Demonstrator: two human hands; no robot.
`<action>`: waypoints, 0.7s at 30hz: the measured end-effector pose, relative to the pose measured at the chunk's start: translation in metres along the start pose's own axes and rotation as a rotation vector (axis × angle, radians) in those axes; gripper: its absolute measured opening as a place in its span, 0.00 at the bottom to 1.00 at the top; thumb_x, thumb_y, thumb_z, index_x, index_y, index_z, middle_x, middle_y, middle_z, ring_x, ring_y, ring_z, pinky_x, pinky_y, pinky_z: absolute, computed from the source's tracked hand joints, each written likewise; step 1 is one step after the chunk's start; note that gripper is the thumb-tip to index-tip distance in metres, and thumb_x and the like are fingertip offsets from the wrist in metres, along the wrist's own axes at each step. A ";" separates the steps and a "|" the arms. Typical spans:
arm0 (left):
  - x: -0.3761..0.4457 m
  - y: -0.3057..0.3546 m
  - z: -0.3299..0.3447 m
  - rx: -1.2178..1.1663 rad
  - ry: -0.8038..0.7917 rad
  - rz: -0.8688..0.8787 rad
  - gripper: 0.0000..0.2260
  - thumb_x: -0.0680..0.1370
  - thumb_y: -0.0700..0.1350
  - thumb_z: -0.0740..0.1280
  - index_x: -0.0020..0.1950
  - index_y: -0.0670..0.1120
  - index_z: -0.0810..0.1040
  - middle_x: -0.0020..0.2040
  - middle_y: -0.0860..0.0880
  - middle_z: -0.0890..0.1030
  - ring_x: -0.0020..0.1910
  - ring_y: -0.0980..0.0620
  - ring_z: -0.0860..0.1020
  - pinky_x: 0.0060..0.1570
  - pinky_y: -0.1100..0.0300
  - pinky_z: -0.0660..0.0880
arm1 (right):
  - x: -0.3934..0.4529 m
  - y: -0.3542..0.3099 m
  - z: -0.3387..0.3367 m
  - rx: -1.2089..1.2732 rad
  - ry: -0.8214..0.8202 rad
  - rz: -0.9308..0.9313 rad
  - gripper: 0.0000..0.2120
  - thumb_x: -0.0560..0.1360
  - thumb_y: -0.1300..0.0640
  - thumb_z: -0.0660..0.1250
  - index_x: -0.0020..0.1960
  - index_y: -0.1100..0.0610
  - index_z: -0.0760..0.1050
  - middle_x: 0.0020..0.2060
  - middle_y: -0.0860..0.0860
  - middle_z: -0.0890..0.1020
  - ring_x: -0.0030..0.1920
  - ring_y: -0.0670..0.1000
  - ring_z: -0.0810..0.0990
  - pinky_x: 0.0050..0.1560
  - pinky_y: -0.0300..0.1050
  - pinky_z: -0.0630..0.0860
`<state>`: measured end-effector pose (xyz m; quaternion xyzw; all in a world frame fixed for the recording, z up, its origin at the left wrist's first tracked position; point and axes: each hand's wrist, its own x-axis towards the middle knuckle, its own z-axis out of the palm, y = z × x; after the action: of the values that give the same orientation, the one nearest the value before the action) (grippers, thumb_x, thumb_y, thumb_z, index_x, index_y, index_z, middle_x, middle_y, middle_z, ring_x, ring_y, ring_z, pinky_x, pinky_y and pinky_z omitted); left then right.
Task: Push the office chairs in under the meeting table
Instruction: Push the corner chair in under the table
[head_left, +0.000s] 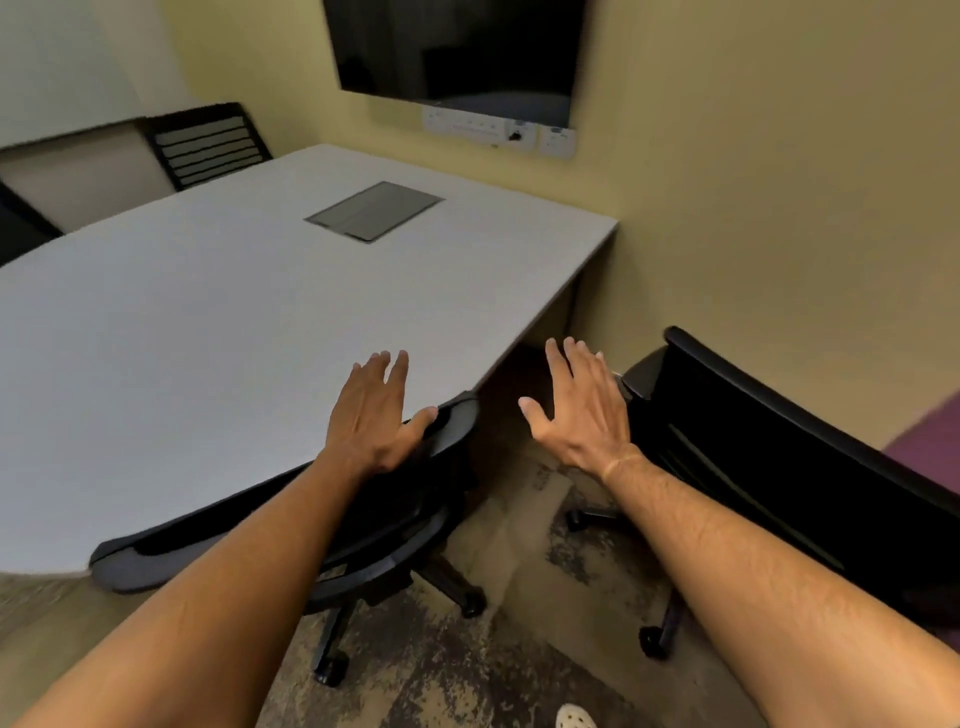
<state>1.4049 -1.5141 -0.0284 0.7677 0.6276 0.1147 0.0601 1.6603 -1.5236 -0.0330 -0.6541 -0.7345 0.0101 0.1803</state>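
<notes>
A grey meeting table (208, 322) fills the left and middle. A black office chair (395, 525) stands directly below me, its curved backrest tucked against the table's near edge. My left hand (371, 415) hovers flat over that backrest's top right end, fingers spread, thumb touching the rim. My right hand (576, 410) is raised open in the gap to the right, holding nothing. A second black chair (769, 467) stands out from the table at the right, near the wall, turned side-on.
A dark screen (457, 52) hangs on the yellow wall above a socket panel (498, 132). Another black chair (208, 143) sits at the table's far side. A cable hatch (374, 210) is set in the tabletop. Patterned carpet (519, 649) lies between the two near chairs.
</notes>
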 end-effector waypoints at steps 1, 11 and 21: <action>0.009 0.015 0.004 -0.015 -0.012 0.039 0.40 0.74 0.65 0.51 0.80 0.45 0.50 0.79 0.40 0.54 0.78 0.43 0.51 0.76 0.50 0.46 | -0.003 0.012 -0.006 -0.020 0.009 0.034 0.40 0.73 0.38 0.55 0.78 0.59 0.52 0.76 0.62 0.58 0.77 0.59 0.54 0.77 0.55 0.46; 0.076 0.188 0.042 -0.088 -0.158 0.517 0.43 0.71 0.69 0.45 0.80 0.45 0.47 0.79 0.41 0.52 0.79 0.46 0.50 0.76 0.53 0.46 | -0.058 0.151 -0.065 -0.141 0.106 0.451 0.39 0.76 0.40 0.59 0.78 0.59 0.50 0.77 0.63 0.56 0.77 0.59 0.51 0.77 0.55 0.47; 0.127 0.335 0.082 -0.085 -0.278 0.752 0.37 0.77 0.63 0.53 0.80 0.44 0.48 0.80 0.41 0.49 0.79 0.45 0.48 0.75 0.52 0.47 | -0.122 0.257 -0.088 -0.222 0.114 0.812 0.36 0.78 0.39 0.54 0.77 0.61 0.52 0.76 0.64 0.58 0.77 0.60 0.53 0.76 0.57 0.47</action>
<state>1.7669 -1.4546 -0.0156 0.9488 0.2835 0.0498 0.1299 1.9401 -1.6239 -0.0460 -0.9052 -0.4028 -0.0349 0.1305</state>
